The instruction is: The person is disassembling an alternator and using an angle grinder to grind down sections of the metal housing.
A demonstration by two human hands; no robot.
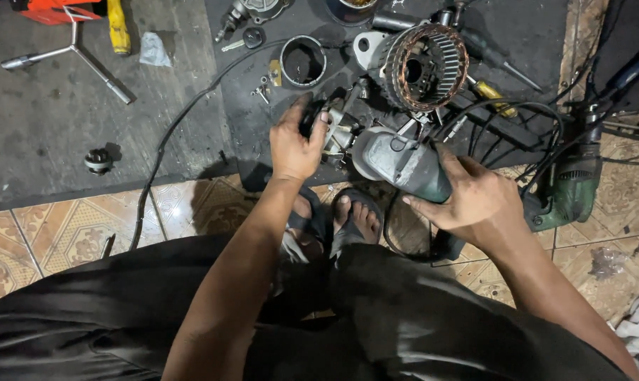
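Dark trousers (404, 331) filled the bottom of my view, two sandalled feet (333, 222) poking out onto the patterned tile floor (65, 233). Right hand (478, 201) was wrapped firmly round the green body of an angle grinder (404, 164), fingers closed on it, head aimed left toward the workpiece. Left hand (296, 144) was clamped over a small grimy metal part (337, 134), thumb and fingers curled round its top, pinning it down near the front edge of the dark floor mat (263, 134). Grinder head sat just beside that part; whether the disc was touching it, I couldn't tell.

Outward from there: one copper-wound stator ring (424, 67) behind the grinder, already pulled apart from its housing, and one bare metal ring (303, 61) to its left. So the stripping-down looked well along, I judged, with the small part being worked on and nothing reassembled.

Counting on: two screwdrivers (492, 92) near the stator, one green power drill (570, 187) at the right edge of the mat, one three-way wrench (69, 51) toward the far left, one small gear piece (98, 161) alone on the grey mat (51, 127).
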